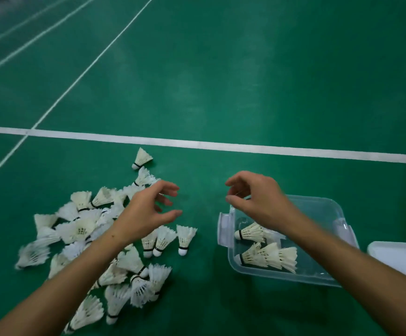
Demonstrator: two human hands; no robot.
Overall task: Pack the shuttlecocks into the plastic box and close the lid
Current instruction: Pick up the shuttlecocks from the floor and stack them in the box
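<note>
Your left hand (148,209) hovers empty, fingers loosely curled, w/ pile of white feathered shuttlecocks (95,238) below it. Your right hand (252,197), also empty & relaxed, hangs over clear rectangular plastic box (328,207) holding several shuttlecocks; white lid (400,258) lies further right.

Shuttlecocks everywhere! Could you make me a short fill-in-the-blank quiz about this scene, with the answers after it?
1. The loose shuttlecock pile lies on the person's ____ side.
2. The clear plastic box stands with its lid ____.
3. Both the left hand and the right hand hold ____.
4. The white line is painted on a ____ floor.

Missing words: left; off; nothing; green
</note>
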